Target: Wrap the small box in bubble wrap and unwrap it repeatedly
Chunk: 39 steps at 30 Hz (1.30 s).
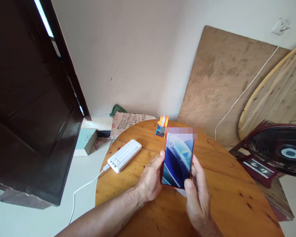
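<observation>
A smartphone (177, 164) with a red edge is held upright above the table, its lit screen showing a blue swirl wallpaper and clock digits. My left hand (151, 177) grips its left side, thumb along the edge. On the other side, my right hand (198, 194) wraps the lower right, with the thumb at the screen's bottom corner. Something pale shows below the phone, mostly hidden. Left of my hands lies a white power bank (125, 155) with a white cable (88, 182) plugged into its near end. Behind the phone sits an orange-strapped watch (162, 123), partly covered.
The round wooden table (236, 197) carries these things. At right stands a dark red fan (286, 153); boards (227, 72) lean on the wall. A dark door (27, 98) is at left, with a pale box (86, 141) and a printed sack (128, 122) on the floor behind.
</observation>
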Motion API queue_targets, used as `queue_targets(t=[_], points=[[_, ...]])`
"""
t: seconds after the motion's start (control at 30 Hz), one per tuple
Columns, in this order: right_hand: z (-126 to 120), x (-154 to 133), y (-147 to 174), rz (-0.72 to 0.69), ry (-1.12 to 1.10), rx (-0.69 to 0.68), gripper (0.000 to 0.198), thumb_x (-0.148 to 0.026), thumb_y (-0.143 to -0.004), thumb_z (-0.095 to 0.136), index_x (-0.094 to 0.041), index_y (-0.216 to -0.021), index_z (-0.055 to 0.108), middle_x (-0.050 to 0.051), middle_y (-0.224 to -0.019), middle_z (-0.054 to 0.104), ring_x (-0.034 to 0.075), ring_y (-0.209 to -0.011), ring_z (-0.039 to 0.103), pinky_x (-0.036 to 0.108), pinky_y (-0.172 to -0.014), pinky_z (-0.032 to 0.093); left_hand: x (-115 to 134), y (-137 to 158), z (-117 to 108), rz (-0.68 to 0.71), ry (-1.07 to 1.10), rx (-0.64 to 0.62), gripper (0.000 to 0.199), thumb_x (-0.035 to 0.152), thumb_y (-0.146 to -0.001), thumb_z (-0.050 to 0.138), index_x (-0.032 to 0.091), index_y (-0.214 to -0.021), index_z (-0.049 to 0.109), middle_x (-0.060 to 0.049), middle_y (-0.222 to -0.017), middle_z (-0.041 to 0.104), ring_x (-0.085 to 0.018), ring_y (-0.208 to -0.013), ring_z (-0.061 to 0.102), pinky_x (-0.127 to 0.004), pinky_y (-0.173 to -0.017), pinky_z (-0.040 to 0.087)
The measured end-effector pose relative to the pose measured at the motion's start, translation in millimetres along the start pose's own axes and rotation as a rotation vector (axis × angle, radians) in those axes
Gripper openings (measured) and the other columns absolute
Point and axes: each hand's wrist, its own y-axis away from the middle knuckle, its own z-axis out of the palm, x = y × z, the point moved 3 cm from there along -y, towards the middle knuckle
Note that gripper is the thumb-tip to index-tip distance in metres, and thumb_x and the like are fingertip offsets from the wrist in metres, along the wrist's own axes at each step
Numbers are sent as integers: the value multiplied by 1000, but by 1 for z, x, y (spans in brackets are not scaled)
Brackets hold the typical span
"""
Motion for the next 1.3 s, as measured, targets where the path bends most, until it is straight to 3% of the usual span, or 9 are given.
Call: queue_targets(t=[0.3,1.3], points=[[1,-2,-2,0,-38,-22,52,-34,-95,43,-28,-146,30,7,-146,43,27,-130,46,45,-106,43,-1,0,0,-18,1,-21,48,49,-84,60,13,-115,65,-12,-112,70,-29,-107,63,-41,-96,48],[3,-4,-2,14,-79,-33,53,-32,-95,43,-26,-146,29,7,-146,44,27,-129,47,45,-104,44,2,1,2,17,-28,8,46,49,-84,60,12,-111,67,-12,-110,70,-28,-106,64,-39,-96,47]])
